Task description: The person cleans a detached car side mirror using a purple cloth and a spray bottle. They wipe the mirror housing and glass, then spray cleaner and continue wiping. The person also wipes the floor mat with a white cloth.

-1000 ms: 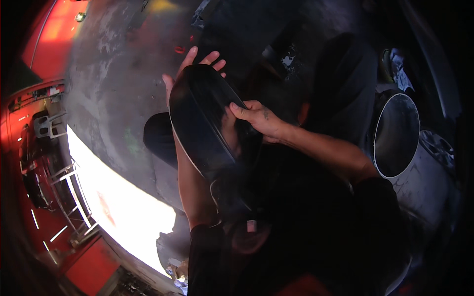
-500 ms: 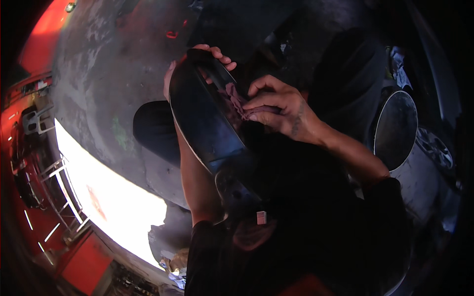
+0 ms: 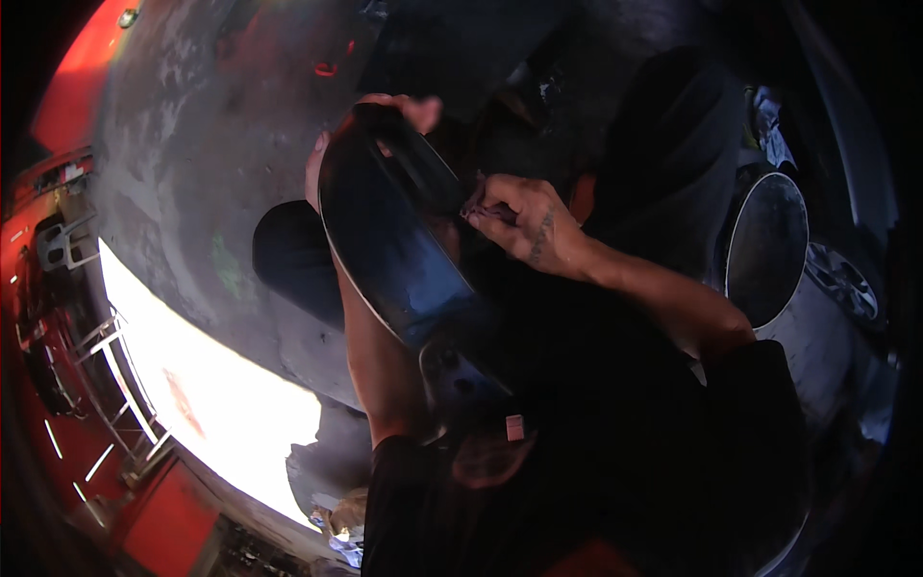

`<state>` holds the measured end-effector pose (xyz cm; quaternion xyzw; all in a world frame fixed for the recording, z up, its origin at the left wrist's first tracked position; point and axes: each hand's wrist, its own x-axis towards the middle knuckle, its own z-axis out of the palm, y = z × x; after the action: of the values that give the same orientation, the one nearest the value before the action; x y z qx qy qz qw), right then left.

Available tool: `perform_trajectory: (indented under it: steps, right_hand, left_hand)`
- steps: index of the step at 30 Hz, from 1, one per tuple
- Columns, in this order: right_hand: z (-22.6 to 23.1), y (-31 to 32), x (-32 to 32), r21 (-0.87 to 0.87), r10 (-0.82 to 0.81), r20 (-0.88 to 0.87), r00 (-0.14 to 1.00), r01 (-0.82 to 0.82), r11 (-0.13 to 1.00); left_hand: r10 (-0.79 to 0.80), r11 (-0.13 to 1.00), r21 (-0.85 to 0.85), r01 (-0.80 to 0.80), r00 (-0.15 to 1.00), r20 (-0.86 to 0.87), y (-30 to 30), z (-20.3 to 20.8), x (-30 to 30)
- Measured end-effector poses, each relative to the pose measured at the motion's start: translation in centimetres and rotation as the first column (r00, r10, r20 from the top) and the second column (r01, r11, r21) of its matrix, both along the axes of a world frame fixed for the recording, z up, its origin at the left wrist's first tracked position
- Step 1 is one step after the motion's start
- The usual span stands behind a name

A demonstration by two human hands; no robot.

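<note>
A long, curved, glossy black shell-like part [image 3: 389, 236] with a slot near its far end lies tilted in front of my body; I cannot tell its exact kind. Around its far left end wraps my left hand [image 3: 315, 171], its fingertips showing blurred over the top edge. My right hand [image 3: 529, 223] is closed on a crumpled purplish cloth [image 3: 477, 197], held at the part's right edge by the slotted end. Whether the cloth touches the part is unclear. The near end, with a bracket-like piece [image 3: 457, 375], reaches toward my dark shirt.
At the right stands a round dark container [image 3: 766, 252] with a pale rim, beside a spoked wheel [image 3: 844, 281]. Crumpled wrapping [image 3: 772, 125] lies beyond it. At the left are a pale chair [image 3: 65, 242], a metal frame [image 3: 123, 370] and brightly lit ground [image 3: 212, 356].
My right hand has drawn the cloth out from the slot area to the part's right edge. The part's far end has shifted slightly left, and my left fingers have moved.
</note>
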<state>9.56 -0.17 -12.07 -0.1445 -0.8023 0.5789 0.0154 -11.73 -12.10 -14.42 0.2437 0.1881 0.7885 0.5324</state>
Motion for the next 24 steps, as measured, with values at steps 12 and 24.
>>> perform_trajectory:
  steps: [12, 24]
  right_hand:
    - [0.6, 1.4, -3.1, -0.33, -0.117, 0.173, 0.978, 0.169, 0.929]
    - [-0.1, 2.0, -2.7, -0.543, -0.105, 0.191, 0.976, 0.194, 0.817]
  left_hand:
    - [0.08, 0.993, -0.082, -0.08, 0.997, 0.005, 0.3, 0.7, 1.7]
    - [0.032, 0.996, -0.081, -0.032, 0.999, 0.0, 0.3, 0.8, 0.7]
